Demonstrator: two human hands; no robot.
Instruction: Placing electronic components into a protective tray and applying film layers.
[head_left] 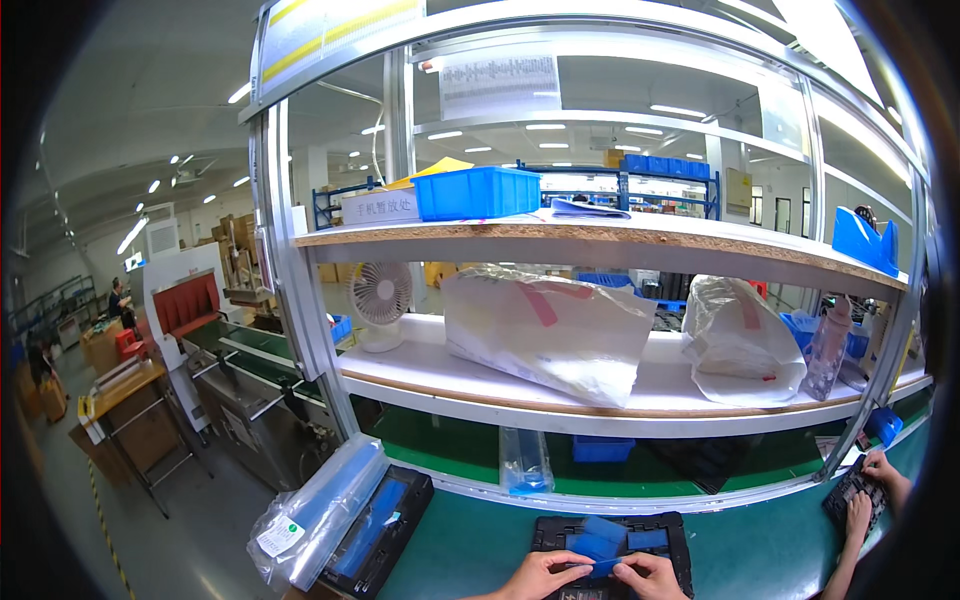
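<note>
Both my hands are at the lower edge over a black moulded tray [676, 527] on the green bench. My left hand [545, 575] and my right hand [648, 578] pinch a small blue strip-like piece [604, 568] between them, thumbs and fingertips meeting on its two sides. More flat blue pieces [600, 537] lie in the tray just beyond my fingers, and another blue piece [648, 539] rests at its right. The near part of the tray is hidden by my hands.
Left on the bench, a clear plastic bag [310, 510] leans over a second black tray [418, 490] with blue pieces. A co-worker's hands [860, 512] handle a black part at right. Ahead stands a shelf [600, 240] with a blue bin [478, 192], fan [380, 295] and white bags [550, 330].
</note>
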